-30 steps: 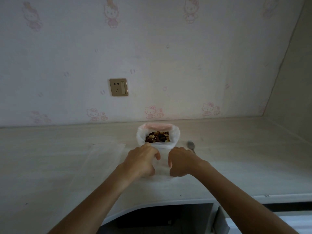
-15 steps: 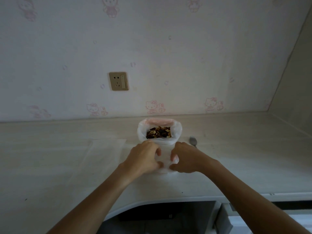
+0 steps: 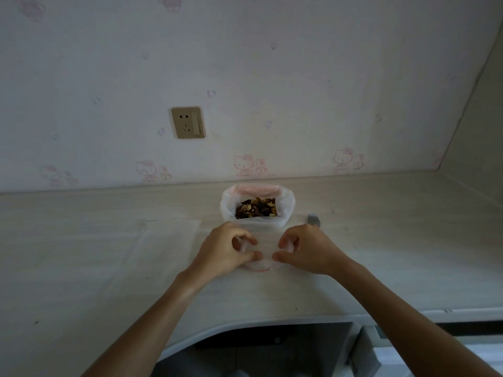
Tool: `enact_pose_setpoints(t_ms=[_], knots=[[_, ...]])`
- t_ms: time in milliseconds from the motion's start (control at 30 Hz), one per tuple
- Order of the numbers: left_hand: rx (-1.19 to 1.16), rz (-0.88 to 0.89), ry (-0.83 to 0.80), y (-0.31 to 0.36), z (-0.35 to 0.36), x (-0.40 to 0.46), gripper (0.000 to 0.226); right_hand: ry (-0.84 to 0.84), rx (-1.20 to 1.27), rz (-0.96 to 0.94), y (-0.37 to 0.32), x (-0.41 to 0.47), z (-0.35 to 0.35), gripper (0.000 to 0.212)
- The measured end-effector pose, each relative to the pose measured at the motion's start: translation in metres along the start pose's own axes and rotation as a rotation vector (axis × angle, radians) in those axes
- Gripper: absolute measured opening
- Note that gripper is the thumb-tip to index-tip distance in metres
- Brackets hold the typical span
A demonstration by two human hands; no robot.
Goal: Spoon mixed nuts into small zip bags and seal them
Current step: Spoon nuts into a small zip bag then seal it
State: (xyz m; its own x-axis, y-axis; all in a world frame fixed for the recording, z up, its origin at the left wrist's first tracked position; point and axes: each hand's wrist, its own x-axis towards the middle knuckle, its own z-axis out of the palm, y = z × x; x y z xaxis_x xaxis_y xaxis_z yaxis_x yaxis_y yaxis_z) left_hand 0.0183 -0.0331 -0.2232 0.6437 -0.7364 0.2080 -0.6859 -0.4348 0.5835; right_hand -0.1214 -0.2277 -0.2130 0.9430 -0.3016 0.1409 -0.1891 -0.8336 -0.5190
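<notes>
Desk (image 3: 381, 268) carries everything, w/ a flat clear plastic sheet (image 3: 163, 240) lying just left of the left hand. Beyond both hands, touching the far side of what they hold, sits the big bag of nuts (image 3: 257, 206), top rolled open, nuts showing.

Between the hands: small zip bag (image 3: 262, 257), clear w/ a red strip along its near edge. A sec ago both hands were bunched tight together over it like fists; now they've drawn apart sideways and the bag shows in the gap. Left hand (image 3: 227, 251) pinches its left edge, thumb & fingertips curled on the plastic. Right hand (image 3: 304, 250) pinches the right edge the same way. Can't tell if the mouth is actually open yet, or if any nuts are inside – looks empty.

Prob means: zip being pulled open, prep for filling, not sealing. Scooping not yet begun.

Spoon (image 3: 313, 220) lies on the desk just past the right hand, only its bowl showing, untouched. Right hand would need to let go to fetch it.
</notes>
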Motion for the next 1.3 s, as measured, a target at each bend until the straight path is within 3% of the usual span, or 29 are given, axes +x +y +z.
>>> enact_pose_setpoints(t_ms=[100,233,333,433,533,667,833,900,1067,1133,1200,1300], knots=[[-0.037,-0.021,0.102,-0.005,0.010,-0.005,0.032,0.050,-0.044,-0.006,0.004,0.004,0.009,0.029],[-0.082,-0.048,0.121,-0.004,0.013,-0.004,0.026,0.063,-0.016,-0.027,0.002,0.001,0.011,0.024],[-0.284,-0.092,0.156,-0.003,0.005,-0.002,0.027,0.064,0.325,-0.087,-0.001,-0.006,-0.004,0.006],[-0.419,-0.111,0.247,-0.005,-0.005,-0.002,0.026,0.285,0.503,-0.013,0.000,-0.011,-0.018,0.009],[-0.433,-0.115,0.356,-0.011,-0.008,0.001,0.021,0.407,0.148,0.070,0.006,-0.012,-0.028,0.017],[-0.382,-0.232,0.554,-0.019,-0.009,0.023,0.035,0.147,-0.287,0.303,0.018,-0.013,-0.036,0.036],[-0.500,-0.385,0.440,-0.025,-0.001,0.063,0.075,0.153,-0.224,0.443,0.016,-0.008,-0.023,0.032],[-0.488,-0.393,0.426,-0.024,0.005,0.076,0.074,0.143,-0.222,0.452,0.017,-0.004,-0.023,0.029],[-0.420,-0.289,0.466,-0.027,0.020,0.086,0.049,0.221,-0.339,0.320,0.032,-0.004,-0.021,0.015],[-0.389,-0.260,0.511,-0.032,0.022,0.086,0.036,0.287,-0.250,0.274,0.041,-0.003,-0.023,0.016],[-0.389,-0.232,0.560,-0.033,0.021,0.086,0.024,0.441,0.029,0.220,0.044,0.002,-0.031,0.019],[-0.445,-0.200,0.581,-0.029,0.019,0.085,0.021,0.568,0.315,0.108,0.034,0.020,-0.046,0.022]])
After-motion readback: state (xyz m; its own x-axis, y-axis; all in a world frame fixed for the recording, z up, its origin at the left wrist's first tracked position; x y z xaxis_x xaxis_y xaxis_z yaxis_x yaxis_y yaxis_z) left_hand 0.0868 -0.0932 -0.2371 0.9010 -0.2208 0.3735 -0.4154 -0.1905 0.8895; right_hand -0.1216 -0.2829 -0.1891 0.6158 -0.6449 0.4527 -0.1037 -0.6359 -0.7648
